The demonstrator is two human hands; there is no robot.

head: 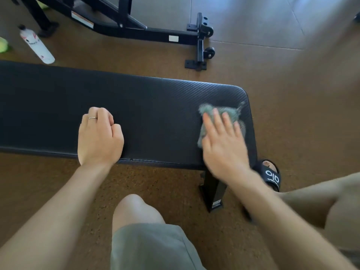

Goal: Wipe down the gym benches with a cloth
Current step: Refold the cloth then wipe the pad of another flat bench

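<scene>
The right hand lies flat, fingers spread, pressing a crumpled grey-green cloth onto the black padded vinyl bench near its rounded right end — no pinching grip. The left hand rests as a loose fist mid-bench, holding nothing. Wiping looks underway here; the bench's long left stretch probably remains, and any other benches.

White bottle lying on floor far left; black frame with wheels behind; black slide sandal right.
</scene>
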